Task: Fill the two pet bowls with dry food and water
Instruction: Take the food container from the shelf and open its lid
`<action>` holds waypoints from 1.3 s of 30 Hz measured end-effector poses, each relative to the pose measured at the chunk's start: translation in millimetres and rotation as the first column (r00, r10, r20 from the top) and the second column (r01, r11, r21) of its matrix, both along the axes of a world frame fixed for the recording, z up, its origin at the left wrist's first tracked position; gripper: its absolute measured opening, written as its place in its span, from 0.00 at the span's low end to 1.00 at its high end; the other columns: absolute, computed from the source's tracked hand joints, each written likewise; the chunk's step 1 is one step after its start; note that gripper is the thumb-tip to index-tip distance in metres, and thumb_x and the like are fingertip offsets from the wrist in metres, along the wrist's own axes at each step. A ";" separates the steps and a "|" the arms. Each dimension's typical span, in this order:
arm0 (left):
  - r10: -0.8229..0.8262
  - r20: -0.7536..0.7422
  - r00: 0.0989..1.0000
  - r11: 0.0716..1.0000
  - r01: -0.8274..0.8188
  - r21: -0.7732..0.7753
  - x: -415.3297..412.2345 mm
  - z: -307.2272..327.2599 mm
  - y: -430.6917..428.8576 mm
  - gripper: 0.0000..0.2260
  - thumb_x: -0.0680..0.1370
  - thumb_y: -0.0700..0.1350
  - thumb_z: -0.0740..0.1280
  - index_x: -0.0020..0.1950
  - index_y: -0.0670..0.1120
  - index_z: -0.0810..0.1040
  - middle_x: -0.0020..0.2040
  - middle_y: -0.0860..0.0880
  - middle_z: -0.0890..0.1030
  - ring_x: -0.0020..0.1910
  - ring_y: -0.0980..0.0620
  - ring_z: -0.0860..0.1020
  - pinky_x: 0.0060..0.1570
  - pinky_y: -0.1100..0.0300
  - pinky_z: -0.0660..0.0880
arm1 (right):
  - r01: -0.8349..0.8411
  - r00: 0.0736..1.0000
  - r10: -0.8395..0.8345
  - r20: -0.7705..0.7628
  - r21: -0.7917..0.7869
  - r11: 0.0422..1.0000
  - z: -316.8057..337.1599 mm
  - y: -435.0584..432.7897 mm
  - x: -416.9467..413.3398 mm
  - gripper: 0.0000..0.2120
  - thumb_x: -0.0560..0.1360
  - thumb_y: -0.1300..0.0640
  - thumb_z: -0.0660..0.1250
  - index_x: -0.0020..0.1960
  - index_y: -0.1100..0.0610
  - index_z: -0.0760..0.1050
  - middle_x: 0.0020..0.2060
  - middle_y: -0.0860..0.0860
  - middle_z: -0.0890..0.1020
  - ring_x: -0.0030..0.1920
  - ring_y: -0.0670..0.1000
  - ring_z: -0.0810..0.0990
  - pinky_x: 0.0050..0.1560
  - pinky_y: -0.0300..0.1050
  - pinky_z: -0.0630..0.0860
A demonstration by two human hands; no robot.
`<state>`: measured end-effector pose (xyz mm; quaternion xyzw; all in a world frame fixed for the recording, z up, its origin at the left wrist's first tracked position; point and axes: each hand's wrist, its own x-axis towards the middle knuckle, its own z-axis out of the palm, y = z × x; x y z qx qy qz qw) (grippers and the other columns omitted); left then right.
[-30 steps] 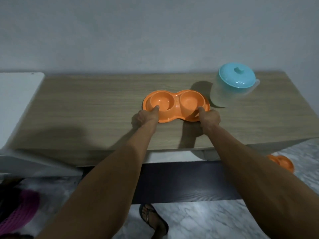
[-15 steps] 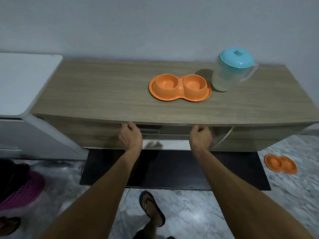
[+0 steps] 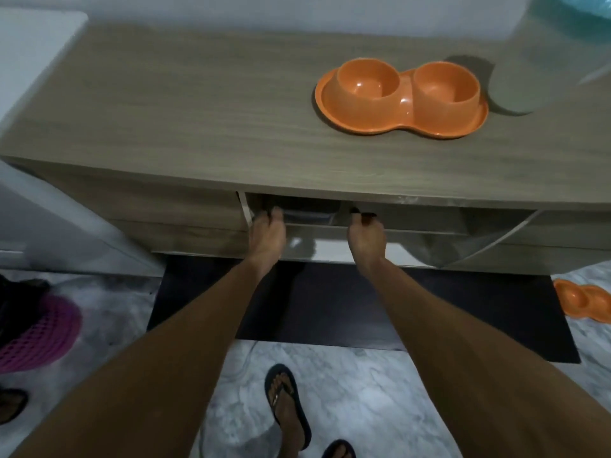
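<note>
both hands, left (image 3: 267, 238) and right (image 3: 366, 238), are gripping the drawer (image 3: 413, 219) edge with curled fingers, below the bowls (image 3: 401, 102); no writing is showing.

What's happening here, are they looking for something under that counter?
Likely. The left hand and right hand both reach under the wooden counter, fingers hooked on the top edge of a drawer front. The orange double pet bowl sits on the counter, both cups empty, beside a clear pitcher.
</note>
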<state>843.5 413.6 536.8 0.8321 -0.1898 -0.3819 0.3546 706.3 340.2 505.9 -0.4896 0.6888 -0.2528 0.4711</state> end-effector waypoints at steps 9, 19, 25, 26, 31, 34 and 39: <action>0.058 0.096 0.994 0.998 -0.055 -0.026 15.1 -75.6 -48.7 0.24 0.85 0.50 0.45 0.77 0.40 0.60 0.77 0.40 0.63 0.74 0.43 0.62 0.71 0.54 0.56 | -0.017 0.996 -0.005 -0.095 -0.230 0.973 -72.1 -43.6 39.9 0.15 0.81 0.66 0.50 0.52 0.66 0.76 0.49 0.60 0.79 0.49 0.57 0.78 0.48 0.44 0.70; 0.214 0.027 0.976 0.931 -0.196 -0.307 14.1 -113.8 -58.1 0.27 0.84 0.57 0.48 0.77 0.41 0.61 0.76 0.42 0.65 0.73 0.45 0.65 0.68 0.55 0.59 | 0.133 0.969 -0.055 0.239 -0.326 0.936 -91.7 -37.8 56.2 0.18 0.84 0.51 0.53 0.66 0.55 0.76 0.64 0.54 0.79 0.62 0.53 0.76 0.61 0.42 0.68; 0.214 0.002 0.977 0.918 -0.201 -0.341 12.3 -112.6 -47.7 0.20 0.84 0.51 0.53 0.69 0.40 0.70 0.61 0.43 0.74 0.58 0.45 0.73 0.51 0.59 0.64 | 0.193 0.932 -0.107 0.345 -0.224 0.955 -86.0 -20.2 55.7 0.17 0.82 0.53 0.57 0.64 0.60 0.75 0.50 0.52 0.77 0.54 0.53 0.74 0.54 0.41 0.65; 0.205 0.006 0.979 0.915 -0.189 -0.355 10.5 -111.4 -42.2 0.19 0.84 0.51 0.53 0.67 0.40 0.71 0.58 0.44 0.74 0.56 0.46 0.72 0.50 0.59 0.64 | 0.191 0.933 -0.113 0.341 -0.207 0.959 -83.1 -14.6 53.2 0.16 0.82 0.54 0.57 0.63 0.62 0.75 0.49 0.52 0.76 0.53 0.54 0.74 0.53 0.42 0.66; 0.189 -0.034 0.981 0.897 -0.186 -0.400 -13.6 -97.7 -4.1 0.21 0.83 0.54 0.54 0.71 0.44 0.71 0.66 0.43 0.76 0.63 0.44 0.74 0.65 0.51 0.70 | 0.148 0.955 -0.083 0.286 -0.215 0.965 -66.7 19.3 33.3 0.14 0.81 0.51 0.56 0.50 0.59 0.76 0.44 0.54 0.79 0.49 0.55 0.77 0.54 0.49 0.71; 0.197 -0.051 0.979 0.911 -0.202 -0.361 -36.7 -74.8 30.4 0.23 0.81 0.57 0.55 0.71 0.47 0.71 0.64 0.44 0.77 0.62 0.45 0.75 0.63 0.51 0.72 | 0.146 0.968 -0.098 0.230 -0.202 0.969 -40.8 50.9 14.4 0.15 0.81 0.52 0.56 0.54 0.60 0.78 0.47 0.56 0.81 0.50 0.56 0.77 0.54 0.47 0.72; 0.245 -0.061 0.968 0.917 -0.251 -0.310 -68.2 -0.4 78.3 0.18 0.83 0.52 0.56 0.67 0.46 0.75 0.58 0.46 0.79 0.59 0.46 0.76 0.53 0.57 0.69 | 0.105 0.979 -0.072 0.191 -0.166 0.981 31.3 103.1 -14.3 0.17 0.82 0.52 0.55 0.63 0.57 0.76 0.54 0.57 0.81 0.54 0.56 0.77 0.52 0.43 0.70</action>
